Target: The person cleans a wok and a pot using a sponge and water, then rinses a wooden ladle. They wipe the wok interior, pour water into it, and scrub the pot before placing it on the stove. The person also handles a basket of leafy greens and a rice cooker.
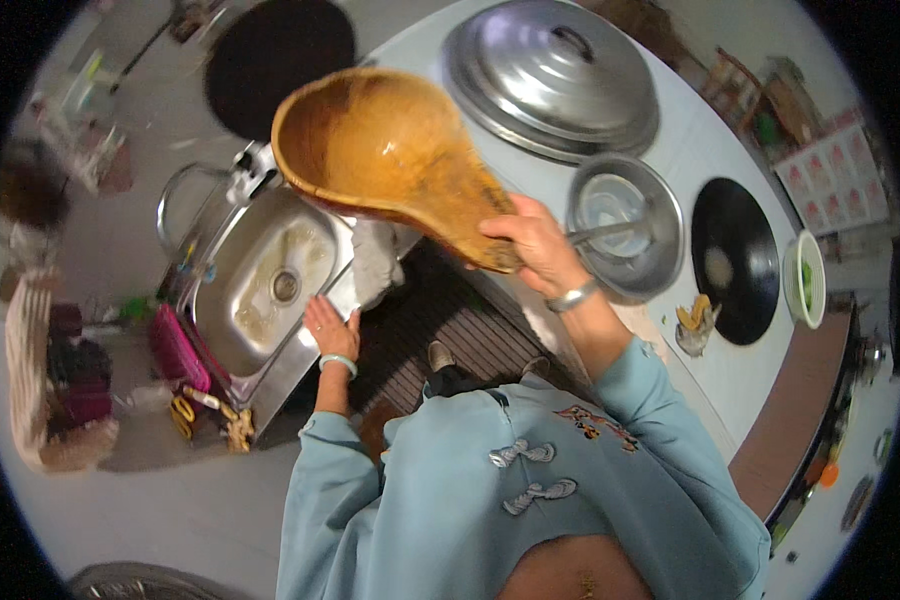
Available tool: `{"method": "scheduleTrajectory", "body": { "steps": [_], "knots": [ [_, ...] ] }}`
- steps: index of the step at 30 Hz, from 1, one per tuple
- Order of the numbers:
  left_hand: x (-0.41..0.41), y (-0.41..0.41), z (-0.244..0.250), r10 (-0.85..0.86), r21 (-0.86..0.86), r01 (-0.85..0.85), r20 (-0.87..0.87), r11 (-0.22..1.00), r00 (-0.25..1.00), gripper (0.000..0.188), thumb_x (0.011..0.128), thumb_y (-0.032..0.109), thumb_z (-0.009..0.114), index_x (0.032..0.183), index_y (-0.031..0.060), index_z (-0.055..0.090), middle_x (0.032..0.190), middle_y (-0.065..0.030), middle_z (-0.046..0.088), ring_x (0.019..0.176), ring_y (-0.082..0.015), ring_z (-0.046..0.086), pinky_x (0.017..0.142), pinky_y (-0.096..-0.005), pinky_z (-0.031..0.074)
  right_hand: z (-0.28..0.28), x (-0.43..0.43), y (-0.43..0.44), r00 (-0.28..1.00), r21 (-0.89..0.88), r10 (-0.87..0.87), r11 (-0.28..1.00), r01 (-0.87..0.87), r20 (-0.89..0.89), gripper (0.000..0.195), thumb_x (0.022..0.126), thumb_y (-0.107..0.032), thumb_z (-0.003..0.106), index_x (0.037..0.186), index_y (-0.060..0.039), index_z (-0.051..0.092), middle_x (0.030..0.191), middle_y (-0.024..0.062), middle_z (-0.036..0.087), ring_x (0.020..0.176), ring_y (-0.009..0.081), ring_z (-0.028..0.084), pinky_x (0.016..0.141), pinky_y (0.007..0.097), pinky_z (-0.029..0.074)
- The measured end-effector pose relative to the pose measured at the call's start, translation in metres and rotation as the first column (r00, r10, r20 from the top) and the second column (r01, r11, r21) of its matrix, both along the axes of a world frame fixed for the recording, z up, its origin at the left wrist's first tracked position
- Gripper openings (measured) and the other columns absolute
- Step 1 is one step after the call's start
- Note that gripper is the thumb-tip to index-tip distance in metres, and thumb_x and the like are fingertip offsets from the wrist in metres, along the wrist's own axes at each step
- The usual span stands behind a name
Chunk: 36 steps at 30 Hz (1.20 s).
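Note:
My right hand (536, 244) grips the short handle of a large, golden-brown gourd ladle (390, 142). The ladle's hollow bowl faces me, with a wet-looking glint inside, held up between the sink and the round metal lid. My left hand (331, 327) lies flat on the front rim of a stainless steel sink (266, 356), thumb apart, holding nothing. Shallow murky water and bits seem to sit around the sink drain (286, 286). A grey cloth (375, 262) hangs over the sink's right edge, just beyond my left fingers.
Right of the sink, a pale counter holds a domed metal lid (547, 82), a metal basin (622, 277) with a ladle in it, a black wok (735, 262) and a white basket (814, 281) of greens. A curved faucet (166, 202) and a pink basin (176, 349) border the sink's left side.

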<state>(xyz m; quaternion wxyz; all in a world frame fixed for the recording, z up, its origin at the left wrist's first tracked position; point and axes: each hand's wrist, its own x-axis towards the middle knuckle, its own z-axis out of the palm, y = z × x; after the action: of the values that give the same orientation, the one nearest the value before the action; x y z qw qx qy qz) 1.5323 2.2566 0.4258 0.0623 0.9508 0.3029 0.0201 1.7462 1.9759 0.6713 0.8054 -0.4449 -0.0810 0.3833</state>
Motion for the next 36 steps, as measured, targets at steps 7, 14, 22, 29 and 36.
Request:
{"method": "scheduleTrajectory", "body": {
  "steps": [7, 14, 22, 29, 36],
  "knots": [
    [-0.006, 0.033, -0.014, -0.054, 0.134, 0.067, -0.1, 0.989, 0.994, 0.079, 0.082, 0.048, 0.059, 0.13, -0.0109, 0.037, 0.135, -0.0325, 0.036, 0.127, -0.0437, 0.033, 0.106, -0.0486, 0.027, 0.012, 0.019, -0.229, 0.934, 0.177, -0.349, 0.926, 0.332, 0.072, 0.043, 0.085, -0.004, 0.051, 0.126, 0.0066, 0.042, 0.113, 0.0218, 0.059, 0.091, 0.028, 0.064, 0.07, 0.0339, 0.055],
    [0.028, 0.033, -0.013, 0.088, 0.145, -0.015, -0.511, 0.989, 0.855, 0.085, 0.091, 0.058, 0.036, 0.138, -0.0118, 0.021, 0.143, -0.0308, 0.024, 0.134, -0.0413, 0.022, 0.111, -0.0452, 0.019, -0.071, 0.047, -0.472, 0.638, -0.504, -0.728, 0.465, 0.728, 0.251, 0.03, 0.085, -0.001, 0.044, 0.113, 0.0067, 0.052, 0.102, 0.0224, 0.063, 0.088, 0.032, 0.065, 0.063, 0.0352, 0.054],
    [0.033, 0.028, 0.003, 0.154, 0.082, -0.131, -0.59, 0.988, 0.793, 0.083, 0.093, 0.056, 0.031, 0.141, -0.0092, 0.014, 0.146, -0.0278, 0.018, 0.134, -0.0424, 0.02, 0.112, -0.0458, 0.016, -0.175, 0.09, -0.617, 0.762, -0.404, 0.256, -0.724, 0.559, 0.595, 0.04, 0.087, -0.006, 0.046, 0.126, -0.0002, 0.036, 0.098, 0.0237, 0.053, 0.087, 0.0386, 0.06, 0.064, 0.0434, 0.054],
    [0.041, 0.027, -0.003, 0.073, 0.111, -0.003, -0.637, 0.994, 0.768, 0.083, 0.093, 0.056, 0.034, 0.139, -0.0108, 0.017, 0.143, -0.0315, 0.021, 0.132, -0.0435, 0.024, 0.11, -0.0467, 0.019, -0.232, 0.071, -0.561, 0.644, -0.638, -0.054, -0.222, 0.738, 0.763, 0.054, 0.079, 0.003, 0.047, 0.132, 0.0023, 0.034, 0.105, 0.0303, 0.056, 0.095, 0.0396, 0.06, 0.074, 0.0406, 0.051],
    [0.035, 0.024, -0.024, 0.111, 0.201, -0.013, -0.486, 0.979, 0.867, 0.084, 0.092, 0.057, 0.033, 0.136, -0.0134, 0.023, 0.139, -0.0345, 0.025, 0.128, -0.0462, 0.029, 0.107, -0.0503, 0.022, -0.081, 0.066, -0.475, 0.73, -0.423, -0.676, 0.635, 0.647, 0.103, 0.039, 0.076, 0.007, 0.046, 0.115, 0.0059, 0.05, 0.099, 0.0167, 0.061, 0.078, 0.0267, 0.065, 0.06, 0.0335, 0.056]
  ]
}}
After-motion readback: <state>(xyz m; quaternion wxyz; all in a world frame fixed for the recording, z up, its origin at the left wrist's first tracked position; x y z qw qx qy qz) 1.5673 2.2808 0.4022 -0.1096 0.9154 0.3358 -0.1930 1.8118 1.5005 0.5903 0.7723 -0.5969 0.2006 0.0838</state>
